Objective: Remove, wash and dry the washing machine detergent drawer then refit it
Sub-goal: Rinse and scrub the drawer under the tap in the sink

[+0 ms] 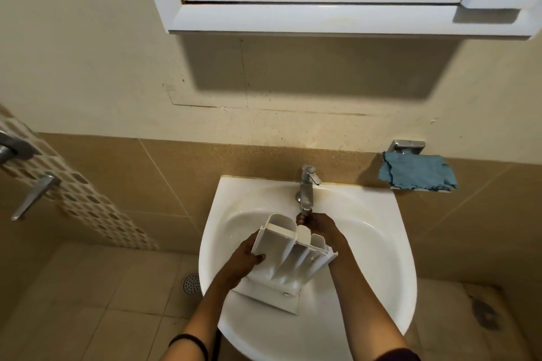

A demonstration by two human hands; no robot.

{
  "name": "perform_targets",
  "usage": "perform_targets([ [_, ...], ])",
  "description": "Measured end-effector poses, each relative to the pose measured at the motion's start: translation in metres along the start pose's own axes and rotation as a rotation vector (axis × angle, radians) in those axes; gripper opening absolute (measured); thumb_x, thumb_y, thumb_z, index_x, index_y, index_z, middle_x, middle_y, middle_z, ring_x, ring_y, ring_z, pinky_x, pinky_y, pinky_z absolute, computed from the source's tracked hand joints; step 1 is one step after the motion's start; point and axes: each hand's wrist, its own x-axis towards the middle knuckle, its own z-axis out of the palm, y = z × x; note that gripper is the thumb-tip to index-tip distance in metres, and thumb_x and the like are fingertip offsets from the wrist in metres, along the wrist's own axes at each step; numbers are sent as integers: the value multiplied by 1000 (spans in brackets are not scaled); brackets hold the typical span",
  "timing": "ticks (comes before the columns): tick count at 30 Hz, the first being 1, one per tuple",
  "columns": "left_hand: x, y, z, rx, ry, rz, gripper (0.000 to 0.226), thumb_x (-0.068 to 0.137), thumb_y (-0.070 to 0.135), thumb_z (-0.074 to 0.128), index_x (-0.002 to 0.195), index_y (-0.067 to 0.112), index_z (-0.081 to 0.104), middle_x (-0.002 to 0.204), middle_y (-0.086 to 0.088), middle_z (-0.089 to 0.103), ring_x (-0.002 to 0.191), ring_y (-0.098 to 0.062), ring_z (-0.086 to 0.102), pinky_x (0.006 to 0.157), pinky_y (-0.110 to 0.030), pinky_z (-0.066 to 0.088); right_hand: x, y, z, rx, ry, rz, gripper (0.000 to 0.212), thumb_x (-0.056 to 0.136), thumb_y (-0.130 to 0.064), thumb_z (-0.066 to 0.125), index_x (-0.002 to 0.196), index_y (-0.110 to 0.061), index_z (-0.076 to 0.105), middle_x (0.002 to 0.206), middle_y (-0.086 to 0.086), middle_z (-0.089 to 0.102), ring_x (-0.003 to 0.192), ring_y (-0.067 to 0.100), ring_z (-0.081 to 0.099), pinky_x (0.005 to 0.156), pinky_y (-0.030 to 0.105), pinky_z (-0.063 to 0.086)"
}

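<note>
Observed: the detergent drawer point(289, 264) is out of the machine and held tilted over the bowl of the sink point(390, 243), its compartments facing me and its front panel at the near, low end. The left hand point(249, 258) grips the drawer's left wall, with the thumb on the inner face and the fingers wrapped behind.

The right hand point(319, 226) reaches past the far end of the drawer to the mouth of the tap point(306, 187). Its fingertips are at the spout, but I cannot tell whether they pinch it or merely touch it. I cannot make out any running water.

Assessment: this is the washing stage, at or just before rinsing.

Recommendation: I would bring the far compartments directly under the spout and keep the drawer tilted, so that water runs along each channel and drains into the bowl. I would rub the corners and dividers with the free hand. The one-handed grip on wet plastic is likely to slip, so I would hold the drawer low over the bowl. A blue cloth point(416, 171) hangs on the wall to the right, within reach for drying.
</note>
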Motion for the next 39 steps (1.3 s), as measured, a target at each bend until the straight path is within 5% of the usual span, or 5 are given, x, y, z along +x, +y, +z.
perform_targets([
  [3, 1, -1, 0, -6, -3, 4, 53, 89, -4, 51, 138, 11, 39, 121, -9, 54, 119, -27, 46, 106, -40, 35, -6, 6, -19, 115, 8, -74, 30, 70, -24, 77, 82, -3, 60, 91, 20, 63, 78, 16, 61, 72, 18, 51],
  [9, 3, -1, 0, -25, -8, -8, 53, 90, -2, 51, 139, 12, 37, 119, -10, 54, 114, -24, 47, 102, -36, 35, -30, -38, -35, 318, -284, -60, 50, 36, 12, 81, 70, -7, 50, 59, 7, 53, 52, 16, 52, 46, 24, 47],
  [13, 4, -1, 0, -37, -16, 0, 52, 90, -3, 50, 139, 11, 37, 113, -6, 53, 109, -23, 46, 100, -35, 36, -65, -55, -1, -531, -254, -179, 23, 93, 8, 38, 89, 9, 60, 76, 18, 66, 66, 25, 65, 66, 28, 58],
  [21, 4, -2, 0, -56, -9, -1, 54, 88, -6, 50, 139, 9, 38, 112, -8, 54, 107, -23, 47, 96, -34, 37, -64, -42, 7, -1224, -118, -342, 26, 76, -4, 72, 103, -3, 70, 72, 2, 65, 66, 11, 55, 61, 18, 44],
  [39, -3, 1, 1, -40, -6, 20, 51, 90, -3, 50, 137, 13, 38, 115, -7, 52, 114, -25, 46, 104, -38, 33, -7, -1, -19, -94, 92, 1, 21, 97, -1, 40, 80, -1, 54, 46, 8, 64, 42, 12, 64, 38, 19, 49],
])
